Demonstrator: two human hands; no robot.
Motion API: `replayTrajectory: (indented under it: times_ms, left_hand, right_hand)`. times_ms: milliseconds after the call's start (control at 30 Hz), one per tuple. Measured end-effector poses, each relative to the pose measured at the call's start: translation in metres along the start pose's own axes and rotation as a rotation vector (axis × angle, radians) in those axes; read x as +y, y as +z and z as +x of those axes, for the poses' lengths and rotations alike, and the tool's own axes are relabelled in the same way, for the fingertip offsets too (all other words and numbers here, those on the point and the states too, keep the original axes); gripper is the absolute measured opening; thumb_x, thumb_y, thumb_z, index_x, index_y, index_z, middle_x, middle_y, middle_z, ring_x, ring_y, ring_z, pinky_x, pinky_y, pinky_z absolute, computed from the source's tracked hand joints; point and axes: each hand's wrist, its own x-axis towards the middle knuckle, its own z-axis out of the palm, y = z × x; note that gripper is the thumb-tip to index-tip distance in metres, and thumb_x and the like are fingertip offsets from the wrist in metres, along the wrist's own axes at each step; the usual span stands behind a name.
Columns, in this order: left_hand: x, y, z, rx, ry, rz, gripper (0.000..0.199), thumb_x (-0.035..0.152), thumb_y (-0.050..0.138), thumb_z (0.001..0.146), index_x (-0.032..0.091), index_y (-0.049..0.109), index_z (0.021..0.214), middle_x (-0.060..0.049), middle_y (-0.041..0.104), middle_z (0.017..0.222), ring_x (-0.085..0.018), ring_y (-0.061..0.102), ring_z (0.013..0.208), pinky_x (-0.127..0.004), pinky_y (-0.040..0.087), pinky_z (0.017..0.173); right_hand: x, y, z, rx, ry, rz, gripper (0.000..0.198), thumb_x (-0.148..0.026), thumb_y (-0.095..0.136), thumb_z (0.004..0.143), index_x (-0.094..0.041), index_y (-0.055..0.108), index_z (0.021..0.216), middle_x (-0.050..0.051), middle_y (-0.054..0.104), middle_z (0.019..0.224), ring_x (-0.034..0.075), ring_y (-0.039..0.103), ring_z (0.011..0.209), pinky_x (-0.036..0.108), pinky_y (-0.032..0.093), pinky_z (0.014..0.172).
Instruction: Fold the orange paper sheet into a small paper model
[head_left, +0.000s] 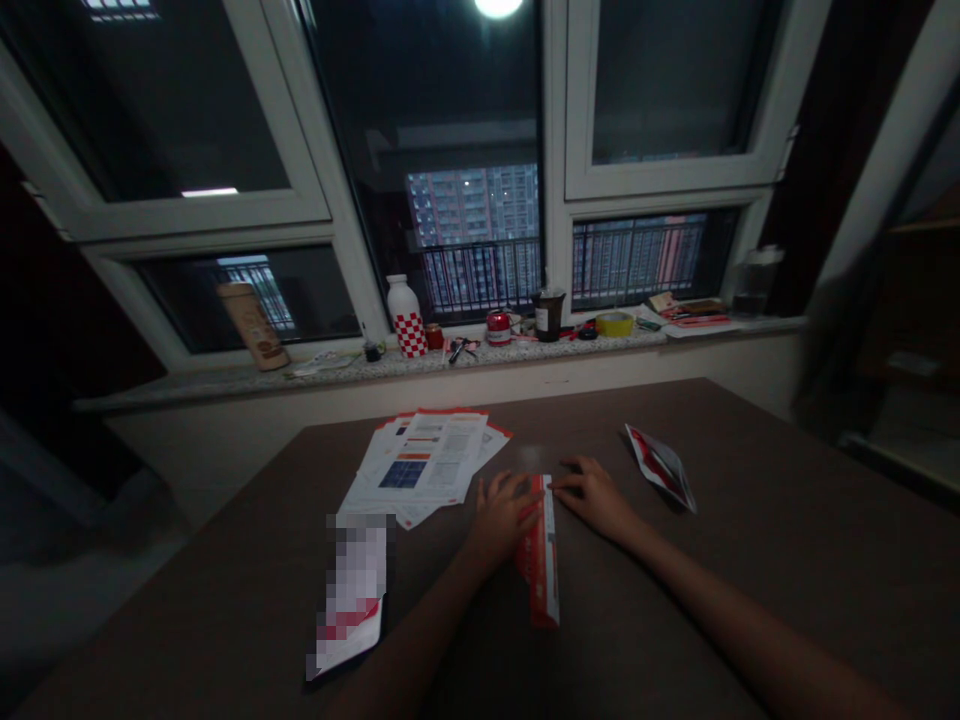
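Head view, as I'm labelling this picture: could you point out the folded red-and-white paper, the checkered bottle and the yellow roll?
Folded red-and-white paper (543, 568): head view, on its uncovered lower part.
Checkered bottle (410, 328): head view, on its checked lower part.
Yellow roll (614, 326): head view, on its outer side.

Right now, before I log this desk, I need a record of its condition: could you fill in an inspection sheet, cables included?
Surface: brown table, partly covered.
Things at hand: red-and-white folded paper, lying lengthwise.
Clutter: fanned printed sheets and a partly pixelated item to the left; a red-and-white folded item to the right.
Hands: left hand over the folded paper; right hand with fingertips at its far right edge.
Cables: nothing seen on the table; small sill items unclear.
Surroundings: windowsill with a checkered bottle and yellow roll; buildings outside.
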Motion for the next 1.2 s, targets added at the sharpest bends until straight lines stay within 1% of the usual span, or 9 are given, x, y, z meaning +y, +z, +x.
replayTrajectory:
  times_ms: [133, 300, 433, 567, 700, 867, 967, 1100, 1200]
  left_hand:
    - [0.002, -0.002, -0.001, -0.014, -0.018, 0.005, 0.031, 0.042, 0.052, 0.094, 0.042, 0.061, 0.124, 0.002, 0.049, 0.144, -0.033, 0.034, 0.136, -0.066, 0.019, 0.111]
    - [0.001, 0.001, -0.002, 0.016, -0.001, 0.013, 0.032, 0.044, 0.049, 0.094, 0.042, 0.061, 0.124, 0.002, 0.049, 0.144, -0.032, 0.034, 0.135, -0.064, 0.019, 0.112]
    - [-0.002, 0.004, -0.002, 0.022, 0.000, 0.013, 0.032, 0.045, 0.050, 0.094, 0.045, 0.059, 0.125, 0.003, 0.048, 0.144, -0.031, 0.032, 0.136, -0.065, 0.018, 0.111]
    - [-0.001, 0.002, -0.002, 0.002, -0.013, 0.014, 0.033, 0.046, 0.050, 0.094, 0.045, 0.059, 0.126, 0.003, 0.047, 0.145, -0.031, 0.031, 0.137, -0.065, 0.018, 0.111]
    - [0.002, -0.002, -0.003, -0.004, -0.030, 0.010, 0.033, 0.045, 0.048, 0.095, 0.043, 0.059, 0.126, 0.001, 0.048, 0.145, -0.031, 0.032, 0.138, -0.063, 0.017, 0.112]
    - [0.002, -0.002, -0.002, -0.014, -0.042, 0.000, 0.033, 0.045, 0.048, 0.095, 0.044, 0.059, 0.126, 0.001, 0.048, 0.145, -0.030, 0.031, 0.138, -0.064, 0.018, 0.112]
    - [0.001, 0.000, -0.002, -0.002, -0.043, 0.001, 0.032, 0.045, 0.048, 0.095, 0.043, 0.060, 0.124, 0.001, 0.048, 0.144, -0.030, 0.031, 0.138, -0.064, 0.018, 0.112]
    - [0.001, -0.001, -0.002, 0.016, -0.033, -0.016, 0.035, 0.044, 0.050, 0.094, 0.041, 0.057, 0.128, -0.001, 0.049, 0.143, -0.029, 0.032, 0.137, -0.062, 0.020, 0.113]
    - [0.002, -0.005, -0.002, 0.066, -0.015, -0.035, 0.041, 0.039, 0.055, 0.092, 0.032, 0.054, 0.133, -0.005, 0.052, 0.139, -0.027, 0.037, 0.134, -0.057, 0.022, 0.114]
  right_hand:
    - [-0.008, 0.000, 0.001, 0.011, 0.076, -0.006, 0.024, -0.043, 0.060, 0.087, -0.028, 0.076, 0.097, 0.010, 0.057, 0.121, 0.027, 0.050, 0.116, 0.042, 0.039, 0.099]
    - [-0.016, 0.001, 0.000, 0.014, 0.089, -0.060, 0.022, -0.041, 0.061, 0.086, -0.025, 0.073, 0.095, 0.009, 0.057, 0.118, 0.026, 0.050, 0.114, 0.040, 0.039, 0.097]
    - [-0.017, 0.000, 0.000, -0.022, 0.085, -0.081, 0.024, -0.043, 0.061, 0.085, -0.025, 0.070, 0.098, 0.009, 0.055, 0.121, 0.025, 0.050, 0.114, 0.039, 0.037, 0.098]
    - [-0.015, -0.001, -0.001, -0.068, 0.078, -0.070, 0.028, -0.043, 0.063, 0.082, -0.026, 0.068, 0.104, 0.009, 0.053, 0.126, 0.027, 0.048, 0.118, 0.040, 0.036, 0.100]
    - [-0.012, -0.002, -0.003, -0.101, 0.061, -0.022, 0.037, -0.045, 0.067, 0.078, -0.025, 0.066, 0.109, 0.010, 0.049, 0.134, 0.028, 0.044, 0.126, 0.040, 0.035, 0.103]
    - [-0.011, -0.005, -0.007, -0.167, 0.056, 0.030, 0.052, -0.048, 0.072, 0.071, -0.024, 0.064, 0.116, 0.013, 0.042, 0.143, 0.030, 0.038, 0.132, 0.041, 0.033, 0.107]
    - [-0.011, -0.006, -0.011, -0.159, 0.034, 0.044, 0.057, -0.051, 0.072, 0.071, -0.024, 0.062, 0.121, 0.013, 0.041, 0.145, 0.031, 0.035, 0.135, 0.042, 0.030, 0.109]
    - [-0.012, -0.004, -0.015, -0.114, -0.015, 0.051, 0.051, -0.046, 0.071, 0.074, -0.029, 0.062, 0.122, 0.008, 0.046, 0.140, 0.028, 0.039, 0.131, 0.042, 0.031, 0.109]
    - [-0.013, -0.003, -0.016, -0.098, -0.018, 0.055, 0.044, -0.045, 0.069, 0.077, -0.032, 0.064, 0.119, 0.007, 0.048, 0.137, 0.027, 0.042, 0.128, 0.041, 0.032, 0.107]
